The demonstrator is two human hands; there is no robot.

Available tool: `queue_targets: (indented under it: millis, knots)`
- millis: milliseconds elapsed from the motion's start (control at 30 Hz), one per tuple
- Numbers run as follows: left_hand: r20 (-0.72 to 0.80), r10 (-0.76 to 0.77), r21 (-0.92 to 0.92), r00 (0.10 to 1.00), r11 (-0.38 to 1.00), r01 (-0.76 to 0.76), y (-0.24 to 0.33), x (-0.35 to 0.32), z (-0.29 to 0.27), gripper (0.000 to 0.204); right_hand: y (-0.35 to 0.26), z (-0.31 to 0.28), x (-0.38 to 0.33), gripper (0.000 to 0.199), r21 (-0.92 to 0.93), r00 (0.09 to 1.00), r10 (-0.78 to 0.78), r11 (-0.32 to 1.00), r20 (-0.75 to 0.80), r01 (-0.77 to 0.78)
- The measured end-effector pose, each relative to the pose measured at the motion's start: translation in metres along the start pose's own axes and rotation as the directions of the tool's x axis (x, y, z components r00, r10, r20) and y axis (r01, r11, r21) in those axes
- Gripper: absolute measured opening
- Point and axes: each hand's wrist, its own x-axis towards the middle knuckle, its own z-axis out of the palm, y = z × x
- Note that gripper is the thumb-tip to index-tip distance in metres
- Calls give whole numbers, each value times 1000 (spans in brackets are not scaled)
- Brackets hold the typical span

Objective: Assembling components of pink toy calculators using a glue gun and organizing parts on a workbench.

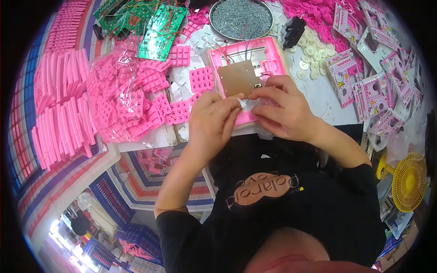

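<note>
A pink plastic housing (pixel 278 55) lies open in front of me, with a brown circuit board (pixel 237 78) set in it and thin wires running out at the top. My left hand (pixel 211 117) is closed at the board's lower edge, its fingertips pinching a small white piece (pixel 243 103). Close on the other side, my right hand (pixel 289 109) has its fingers bent and apart. Its index finger reaches the board's lower right corner, and nothing shows between finger and thumb. The undersides of the fingertips are hidden.
Pink button pads (pixel 132 95) and stacked pink strips (pixel 63 118) fill the left. Green circuit boards (pixel 161 34) and a round tray of screws (pixel 213 20) stand behind. Cream discs (pixel 312 52) and printed panels (pixel 375 86) lie right, above a yellow fan (pixel 409 182).
</note>
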Motion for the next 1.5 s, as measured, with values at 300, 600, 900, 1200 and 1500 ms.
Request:
queue_targets:
  millis: [300,600,900,1200,1500]
  knots:
    - [14,125,-29,992,992,-125,-27,-6,10,10,-4,6,2,22,-9,999,-30,1000,18,30]
    - [43,204,-66,978,977,-201,-36,-1,14,12,-8,6,7,18,-30,999,-25,999,33,25]
    - [112,257,38,960,964,-262,-34,6,8,21,-8,9,7,18,-72,998,-35,997,49,39]
    - [-508,-219,-191,833,972,140,4,28,-32,36,-20,6,2,40,-161,989,66,986,135,-44]
    - [-23,-204,59,979,977,205,-13,-23,-30,10,-4,7,8,38,-90,990,-17,995,142,30]
